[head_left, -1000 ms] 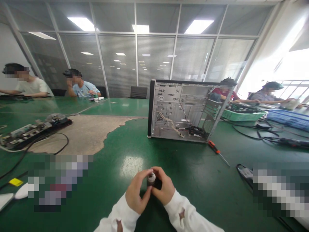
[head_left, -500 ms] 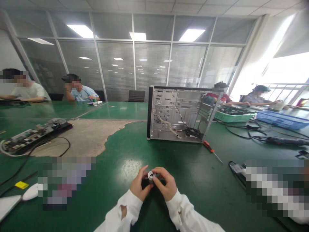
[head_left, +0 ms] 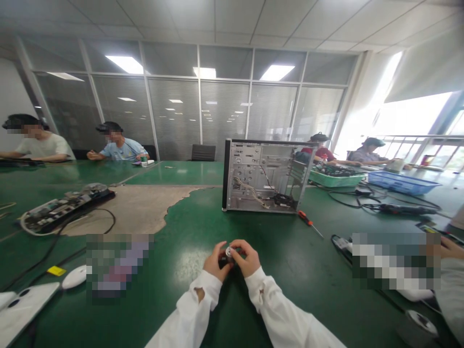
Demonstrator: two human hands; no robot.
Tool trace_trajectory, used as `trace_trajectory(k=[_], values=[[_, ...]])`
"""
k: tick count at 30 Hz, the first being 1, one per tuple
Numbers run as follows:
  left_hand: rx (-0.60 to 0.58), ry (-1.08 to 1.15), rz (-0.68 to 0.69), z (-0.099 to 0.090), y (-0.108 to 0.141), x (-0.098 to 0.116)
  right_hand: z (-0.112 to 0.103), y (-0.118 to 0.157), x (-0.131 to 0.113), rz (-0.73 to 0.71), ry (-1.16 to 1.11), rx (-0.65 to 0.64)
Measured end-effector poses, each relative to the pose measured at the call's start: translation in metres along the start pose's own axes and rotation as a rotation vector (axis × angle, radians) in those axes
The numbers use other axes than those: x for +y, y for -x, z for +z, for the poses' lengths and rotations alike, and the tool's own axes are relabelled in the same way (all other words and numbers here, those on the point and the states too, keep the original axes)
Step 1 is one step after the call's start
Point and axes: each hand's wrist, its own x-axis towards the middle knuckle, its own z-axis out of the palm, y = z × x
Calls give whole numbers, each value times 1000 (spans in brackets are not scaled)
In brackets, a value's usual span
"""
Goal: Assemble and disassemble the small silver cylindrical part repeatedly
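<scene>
Both hands met over the near half of the worktop (head_left: 188, 304), about midway along it, fingers curled almost closed: the left hand (head_left: 216, 263) and the right hand (head_left: 247, 258) together pinched a small round metal part (head_left: 229, 252) between their fingertips.

Toward the near left corner lay a white slab (head_left: 31, 304) with black ovals, a yellow tag (head_left: 56, 270) too small to read, and a white oval thing (head_left: 74, 277). Farther back, toward the left edge, a circuit board (head_left: 68, 208) lay beside a bare tan patch (head_left: 141, 208) in the green surface. Right of middle stood an open computer case (head_left: 266, 176), with an orange-and-black screwdriver (head_left: 305, 218) near its lower right corner. Next came a green basket (head_left: 337, 180) and a blue basket (head_left: 404, 183); nearer, at the right edge, showed a co-worker's hand (head_left: 451, 248).

Across the room, people (head_left: 121, 151) sat at either side of a dark chair (head_left: 203, 152), before a glass partition (head_left: 174, 118) under ceiling lights (head_left: 125, 64); a bright window (head_left: 431, 113) stood at right.
</scene>
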Motion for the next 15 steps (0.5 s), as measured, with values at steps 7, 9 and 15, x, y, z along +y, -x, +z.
trace_trajectory(k=[7,9,15], values=[[51,-97,-53,-12,8,2,-26,-3,4,-31,306,-52],[85,-121,-86,-18,9,0,-41,-1,14,-15,380,-128],[145,-115,-95,-30,6,-8,-74,3,45,100,586,-193]])
